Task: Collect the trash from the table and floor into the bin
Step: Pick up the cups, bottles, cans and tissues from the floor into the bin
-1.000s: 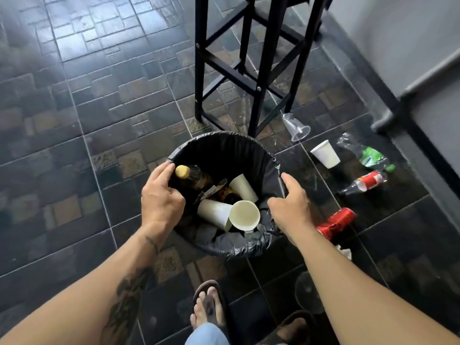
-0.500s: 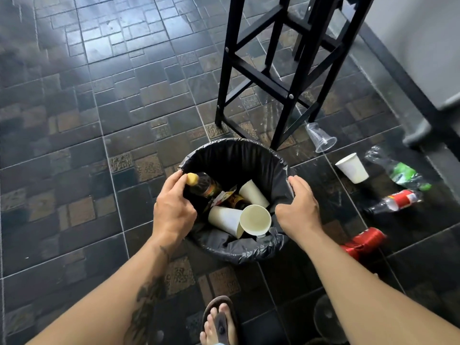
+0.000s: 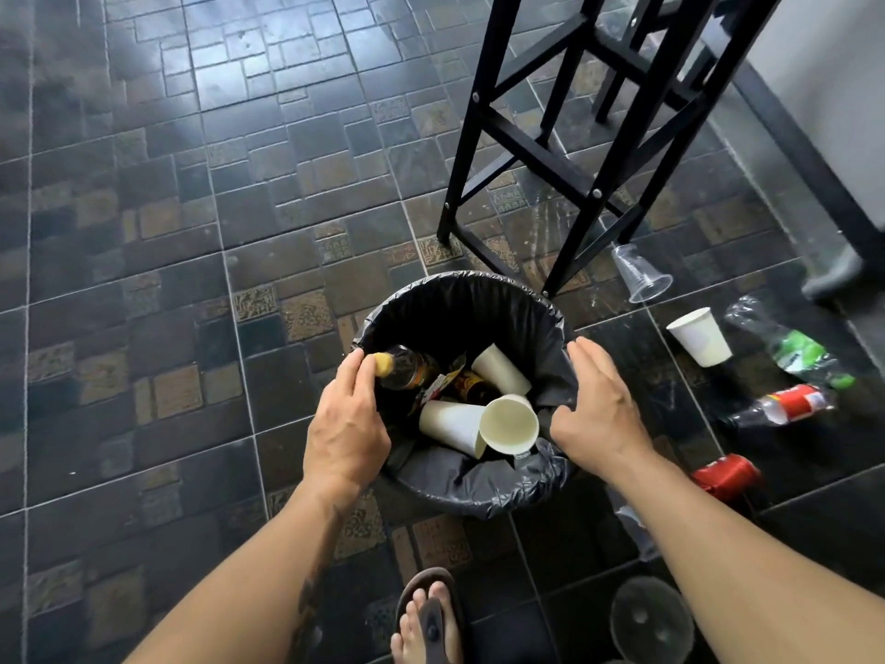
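A round bin (image 3: pixel 459 287) lined with a black bag stands on the dark tiled floor. It holds white paper cups (image 3: pixel 507 424), a bottle with a yellow cap (image 3: pixel 407 371) and wrappers. My left hand (image 3: pixel 347 424) curls over the left rim beside the bottle cap. My right hand (image 3: pixel 596 414) lies on the right rim, thumb inside the bag. To the right on the floor lie a clear plastic cup (image 3: pixel 639 275), a white paper cup (image 3: pixel 701 335), a green-label bottle (image 3: pixel 799 349), a red-label bottle (image 3: pixel 785 404) and a crushed red can (image 3: pixel 725 476).
A black stool frame (image 3: pixel 550 160) stands just behind the bin, one leg almost touching its rim. A pale wall (image 3: pixel 838 64) with a dark skirting runs along the right. My sandalled foot (image 3: pixel 431 620) and a clear plastic lid (image 3: pixel 651 620) are near the bottom edge.
The view has shifted, so the bin and trash sit lower and further right in frame. Both hands stay on the bin's rim; the bin remains beside the stool leg.
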A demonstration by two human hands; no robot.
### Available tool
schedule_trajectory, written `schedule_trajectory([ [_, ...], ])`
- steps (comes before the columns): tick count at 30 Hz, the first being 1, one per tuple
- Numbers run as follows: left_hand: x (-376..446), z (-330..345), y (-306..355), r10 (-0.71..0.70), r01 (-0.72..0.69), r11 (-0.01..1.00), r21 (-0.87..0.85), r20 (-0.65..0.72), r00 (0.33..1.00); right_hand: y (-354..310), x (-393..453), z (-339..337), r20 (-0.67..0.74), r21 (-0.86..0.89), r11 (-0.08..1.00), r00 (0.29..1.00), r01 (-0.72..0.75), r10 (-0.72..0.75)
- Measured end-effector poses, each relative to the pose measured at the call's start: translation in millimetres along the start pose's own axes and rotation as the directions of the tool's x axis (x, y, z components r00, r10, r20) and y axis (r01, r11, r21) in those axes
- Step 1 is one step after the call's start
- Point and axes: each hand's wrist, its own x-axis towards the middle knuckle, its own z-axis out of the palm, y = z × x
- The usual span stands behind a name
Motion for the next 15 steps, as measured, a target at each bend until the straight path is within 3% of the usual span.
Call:
schedule_trajectory([
  [5, -9, -3, 16, -0.058, 0.058, 0.997, 0.046, -0.006, 0.998, 6, -8, -4, 0.082, -0.058, 0.998, 0.997, 0.003, 0.002],
  [15, -17, -36, 46, -0.151, 0.150, 0.986, 0.066, 0.018, 0.988, 23, -42, -23, 0.162, 0.025, 0.997, 0.985, -0.071, 0.066],
])
